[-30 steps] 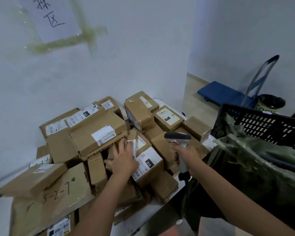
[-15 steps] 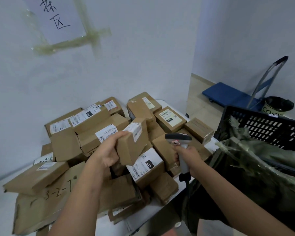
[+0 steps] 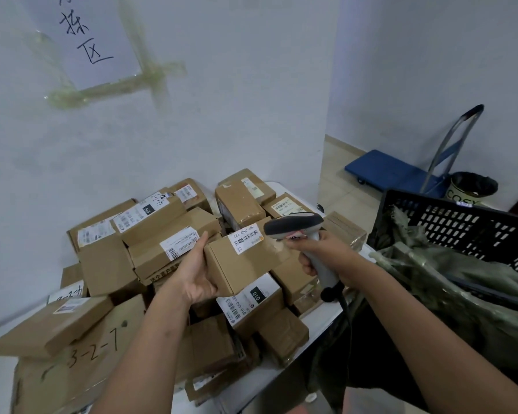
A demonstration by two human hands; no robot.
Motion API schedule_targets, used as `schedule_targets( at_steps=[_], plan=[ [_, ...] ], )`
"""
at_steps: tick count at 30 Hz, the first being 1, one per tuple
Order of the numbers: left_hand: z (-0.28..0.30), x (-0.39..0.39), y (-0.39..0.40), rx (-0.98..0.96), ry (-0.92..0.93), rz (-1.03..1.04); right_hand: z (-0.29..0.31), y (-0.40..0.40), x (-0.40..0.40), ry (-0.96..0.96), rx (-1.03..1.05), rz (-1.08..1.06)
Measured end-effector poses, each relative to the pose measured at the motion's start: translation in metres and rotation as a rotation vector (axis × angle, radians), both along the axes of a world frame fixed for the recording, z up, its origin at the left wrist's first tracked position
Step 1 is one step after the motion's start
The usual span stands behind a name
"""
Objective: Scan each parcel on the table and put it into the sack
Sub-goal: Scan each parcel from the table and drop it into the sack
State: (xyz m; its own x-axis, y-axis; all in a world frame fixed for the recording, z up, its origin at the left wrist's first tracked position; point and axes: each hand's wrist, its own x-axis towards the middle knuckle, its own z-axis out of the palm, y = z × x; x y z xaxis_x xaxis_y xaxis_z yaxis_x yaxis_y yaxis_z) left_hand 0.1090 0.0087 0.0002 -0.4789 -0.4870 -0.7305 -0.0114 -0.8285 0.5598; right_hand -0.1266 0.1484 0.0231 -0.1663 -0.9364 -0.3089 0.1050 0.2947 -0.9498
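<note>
Since half a second ago the small box [image 3: 245, 261] has been turned in the left hand [image 3: 196, 277]: its white barcode label [image 3: 247, 238] now faces up, and the box lies more level, held above the pile [image 3: 150, 264] rather than tilted on end. The scanner [image 3: 295, 227] has come up and over, so its grey head now hangs just beside the label's right end, where before it stood lower and apart from the box.

The left hand grips the box from its left end, thumb up along the top edge, fingers wrapped underneath, forearm reaching in from bottom centre. The right hand [image 3: 322, 255] is clamped round the scanner's handle, wrist bent so the head points left and down at the label; its cable drops from the handle's foot.

The remaining boxes lie heaped on the white surface [image 3: 284, 375]. The green sack [image 3: 449, 282] hangs open in a black crate [image 3: 467, 225] on the right, near the right forearm.
</note>
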Motion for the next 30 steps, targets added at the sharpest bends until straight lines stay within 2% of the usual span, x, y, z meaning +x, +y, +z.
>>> schedule_targets(
  at_steps=[14,30],
  plan=[
    [0.0,-0.012,0.002,-0.024,-0.009,-0.022,0.005,0.01,0.0,0.059,0.001,0.003],
    [0.004,-0.015,0.003,-0.049,-0.018,-0.03,0.012,0.016,0.001,0.015,0.006,-0.002]
  ],
)
